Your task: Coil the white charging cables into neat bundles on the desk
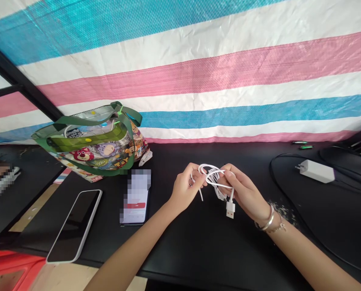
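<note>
A coiled white USB cable (215, 180) hangs between both hands above the black table (198, 242). My left hand (188, 188) pinches one side of the coil with closed fingers. My right hand (243, 192) grips the other side, and the USB plug (230, 209) dangles below it. Bracelets sit on my right wrist.
A cartoon-printed tote bag with green straps (98, 143) stands at the back left. Two phones lie on the table, one dark-screened with a white case (75, 224), one lit (135, 198). A white charger (316, 171) with a black cable lies at the right. A striped tarp hangs behind.
</note>
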`<act>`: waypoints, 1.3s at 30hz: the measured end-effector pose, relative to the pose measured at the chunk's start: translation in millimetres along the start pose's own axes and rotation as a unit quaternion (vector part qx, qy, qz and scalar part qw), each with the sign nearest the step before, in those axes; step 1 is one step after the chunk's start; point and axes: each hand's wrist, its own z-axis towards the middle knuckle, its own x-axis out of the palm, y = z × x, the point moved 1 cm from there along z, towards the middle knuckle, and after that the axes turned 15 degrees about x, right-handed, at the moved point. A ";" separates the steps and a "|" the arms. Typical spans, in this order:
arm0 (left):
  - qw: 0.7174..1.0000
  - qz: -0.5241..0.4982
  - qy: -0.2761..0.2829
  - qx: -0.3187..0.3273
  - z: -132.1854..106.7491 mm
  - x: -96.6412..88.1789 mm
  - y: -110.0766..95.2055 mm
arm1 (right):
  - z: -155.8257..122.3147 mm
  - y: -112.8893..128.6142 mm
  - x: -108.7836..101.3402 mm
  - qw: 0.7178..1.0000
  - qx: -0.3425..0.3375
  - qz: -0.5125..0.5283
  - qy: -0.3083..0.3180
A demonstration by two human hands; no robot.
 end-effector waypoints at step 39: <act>0.997 0.038 -0.018 0.072 -4.7 2.2 -4.8 | 3.5 -14.8 -2.4 0.855 -0.163 -0.466 -0.159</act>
